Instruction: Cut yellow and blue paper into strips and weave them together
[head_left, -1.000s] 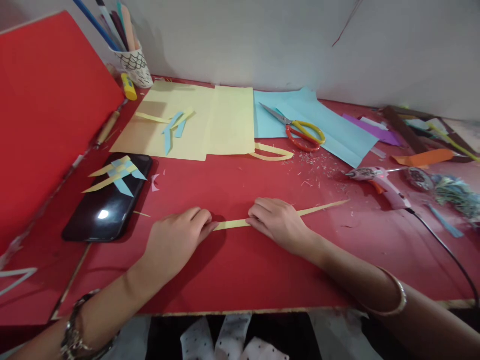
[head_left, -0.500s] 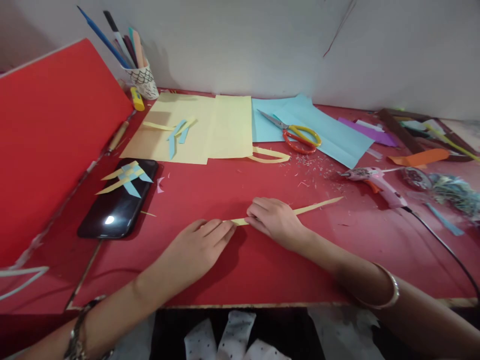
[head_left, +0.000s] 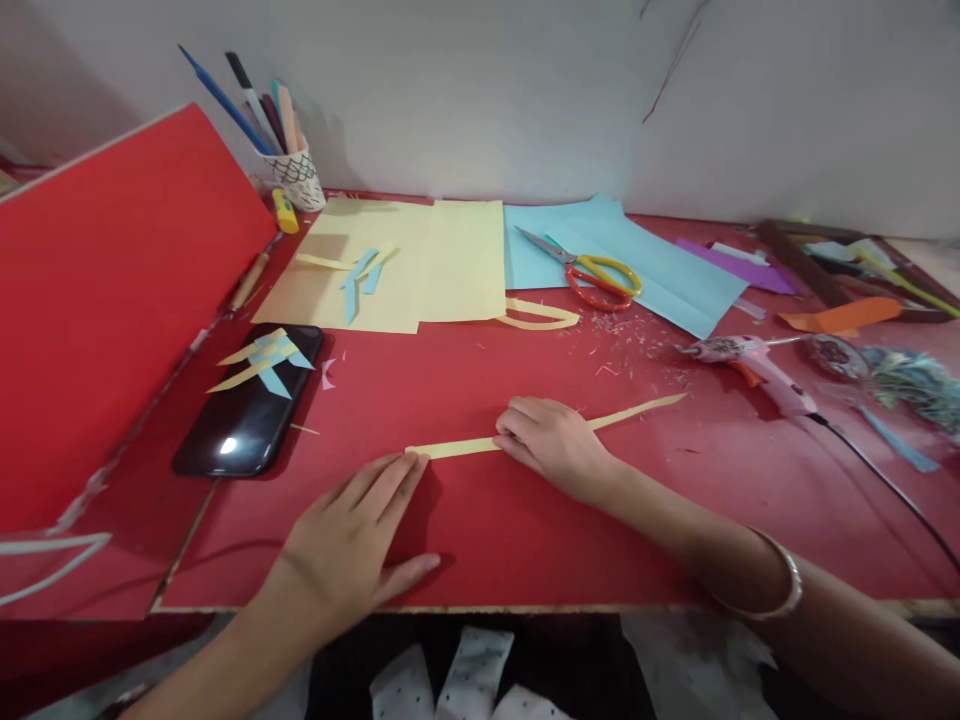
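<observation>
A narrow yellow paper strip lies across the red table, rising a little toward its pointed right end. My left hand rests flat with its fingertips on the strip's left end, the thumb spread away. Farther right, my right hand is closed over the middle of the strip, fingers curled and pressed down on it. A small woven piece of yellow and blue paper strips sits on a black phone to the left.
Yellow sheets and blue sheets lie at the back, with scissors on the blue. A pink glue gun and its cable are at right. A pen cup and a red board stand at left.
My left hand has slid left along the strip to its end, and its fingers have spread, uncovering more of the strip. My right hand stays in place.
</observation>
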